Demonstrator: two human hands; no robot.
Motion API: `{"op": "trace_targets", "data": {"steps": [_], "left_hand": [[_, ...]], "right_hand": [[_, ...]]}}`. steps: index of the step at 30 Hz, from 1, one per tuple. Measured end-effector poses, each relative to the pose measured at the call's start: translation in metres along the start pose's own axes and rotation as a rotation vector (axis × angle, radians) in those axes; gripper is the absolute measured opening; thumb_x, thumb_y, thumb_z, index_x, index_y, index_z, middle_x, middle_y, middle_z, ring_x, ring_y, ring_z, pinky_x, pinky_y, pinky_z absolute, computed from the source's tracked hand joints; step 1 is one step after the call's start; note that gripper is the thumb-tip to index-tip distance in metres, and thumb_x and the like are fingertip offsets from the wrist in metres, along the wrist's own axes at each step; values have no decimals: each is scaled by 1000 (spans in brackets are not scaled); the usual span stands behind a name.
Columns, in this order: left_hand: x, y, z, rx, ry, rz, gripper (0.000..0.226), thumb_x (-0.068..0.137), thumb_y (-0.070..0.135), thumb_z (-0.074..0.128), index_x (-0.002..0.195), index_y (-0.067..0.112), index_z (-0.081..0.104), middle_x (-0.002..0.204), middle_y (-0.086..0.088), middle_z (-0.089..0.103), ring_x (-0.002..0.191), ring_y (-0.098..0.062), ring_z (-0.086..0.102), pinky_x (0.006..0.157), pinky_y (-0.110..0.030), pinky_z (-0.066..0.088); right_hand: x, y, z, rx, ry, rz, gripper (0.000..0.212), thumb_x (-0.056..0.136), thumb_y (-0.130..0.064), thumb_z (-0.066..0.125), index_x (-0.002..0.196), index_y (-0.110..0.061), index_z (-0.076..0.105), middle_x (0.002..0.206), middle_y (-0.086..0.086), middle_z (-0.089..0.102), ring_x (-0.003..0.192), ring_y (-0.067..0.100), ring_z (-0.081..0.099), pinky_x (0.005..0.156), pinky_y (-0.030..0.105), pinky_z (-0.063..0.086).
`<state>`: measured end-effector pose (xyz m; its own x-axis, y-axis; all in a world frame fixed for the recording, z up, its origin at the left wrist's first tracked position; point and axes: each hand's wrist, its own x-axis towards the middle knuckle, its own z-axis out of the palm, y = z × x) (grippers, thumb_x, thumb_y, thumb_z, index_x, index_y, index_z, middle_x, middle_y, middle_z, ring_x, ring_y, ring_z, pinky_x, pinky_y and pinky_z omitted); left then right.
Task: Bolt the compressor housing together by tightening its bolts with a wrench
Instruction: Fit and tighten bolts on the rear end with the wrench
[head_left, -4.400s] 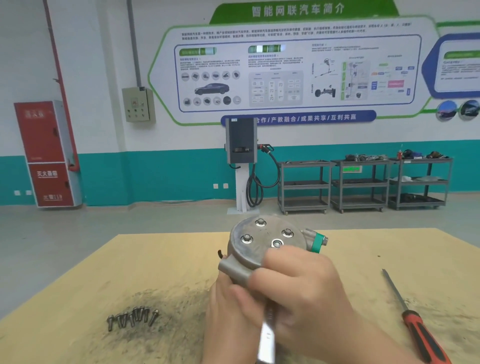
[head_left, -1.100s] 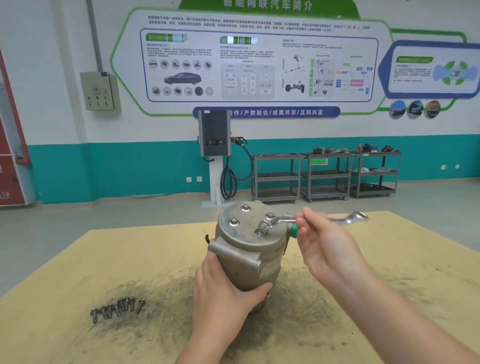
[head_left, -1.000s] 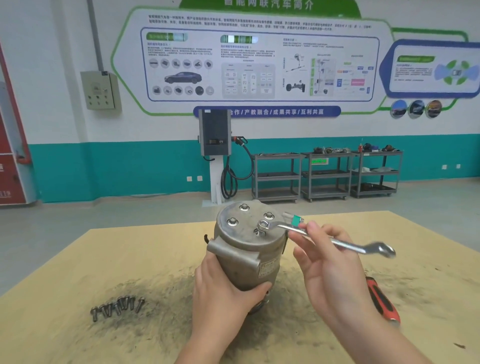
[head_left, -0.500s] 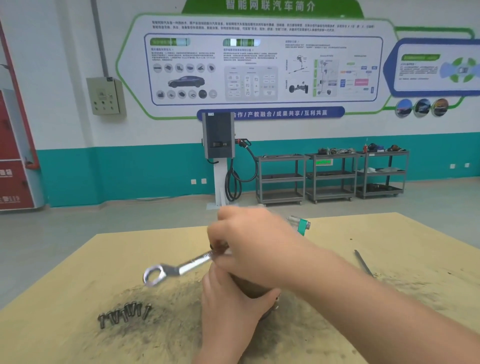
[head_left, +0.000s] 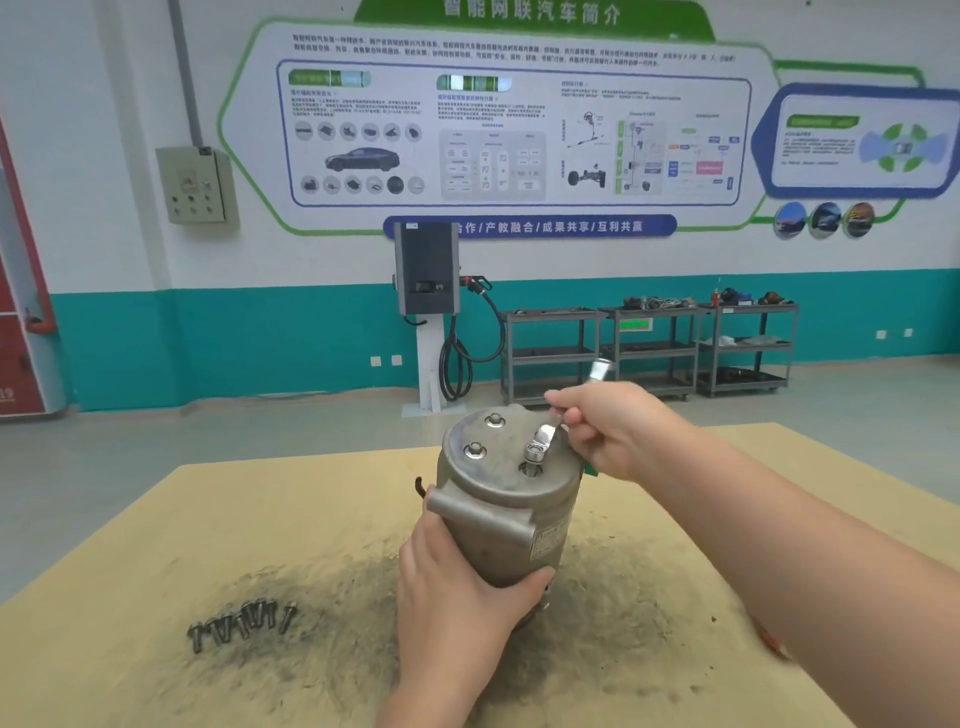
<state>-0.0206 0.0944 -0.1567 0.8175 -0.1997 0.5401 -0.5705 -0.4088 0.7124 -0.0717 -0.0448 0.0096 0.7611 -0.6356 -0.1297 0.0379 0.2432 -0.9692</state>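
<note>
So we only get the head view, and it looks like we're mid-tightening. The compressor housing (head_left: 506, 506) stands upright on the worktop (head_left: 156, 545), roughly in the middle, with our left hand (head_left: 457, 587) wrapped around its lower side to keep it from turning. Our right hand (head_left: 613, 431) has its fingers (head_left: 563, 402) curled round the wrench (head_left: 545, 436), whose lower end sits on the bolt (head_left: 534, 457) at the near right of the top cover. The far end of the wrench pokes out above the hand, a bit blurred. That bolt seems to stand prouder than the other two we can see, so we'd guess it isn't seated yet.

Next move, as we read it: swing the wrench round while the left hand braces, reseat, repeat until snug, then move on around the cover. A row of loose bolts (head_left: 241, 623) lies on the worktop to the left.
</note>
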Motion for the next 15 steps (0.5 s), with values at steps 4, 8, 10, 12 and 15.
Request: {"op": "trace_targets", "data": {"steps": [4, 8, 10, 12, 15], "left_hand": [[-1, 3, -1, -5, 9, 3, 116, 48, 69, 81, 141, 17, 35, 135, 5, 47, 129, -16, 38, 103, -39, 43], [-2, 2, 0, -13, 19, -15, 116, 48, 69, 82, 140, 15, 36, 135, 2, 47, 129, -17, 37, 103, -38, 42], [-2, 1, 0, -24, 18, -17, 118, 47, 68, 81, 141, 14, 36, 136, 1, 47, 129, -18, 37, 103, -38, 41], [-1, 0, -1, -31, 23, -15, 120, 46, 68, 82, 143, 14, 34, 137, 1, 46, 129, -17, 36, 104, -37, 41], [1, -3, -1, -63, 17, 2, 115, 46, 67, 82, 139, 18, 35, 126, 10, 44, 125, -13, 35, 103, -34, 40]], "right_hand": [[-32, 36, -20, 430, 55, -175, 12, 89, -5, 66, 94, -1, 56, 68, 6, 58, 41, 6, 56, 38, 13, 42], [-56, 62, -27, 581, -26, -334, 15, 95, -19, 59, 86, -9, 51, 78, 14, 60, 60, 24, 70, 44, 24, 51], [-59, 63, -29, 559, -52, -374, 17, 100, -16, 49, 84, -9, 50, 83, 19, 55, 65, 30, 72, 43, 27, 51], [-58, 61, -31, 503, -79, -427, 11, 101, -11, 47, 90, -9, 46, 76, 17, 63, 64, 29, 71, 44, 26, 52], [-47, 50, -36, 408, -120, -443, 6, 99, -8, 50, 97, -9, 45, 72, 15, 66, 61, 28, 71, 46, 25, 53]]}}
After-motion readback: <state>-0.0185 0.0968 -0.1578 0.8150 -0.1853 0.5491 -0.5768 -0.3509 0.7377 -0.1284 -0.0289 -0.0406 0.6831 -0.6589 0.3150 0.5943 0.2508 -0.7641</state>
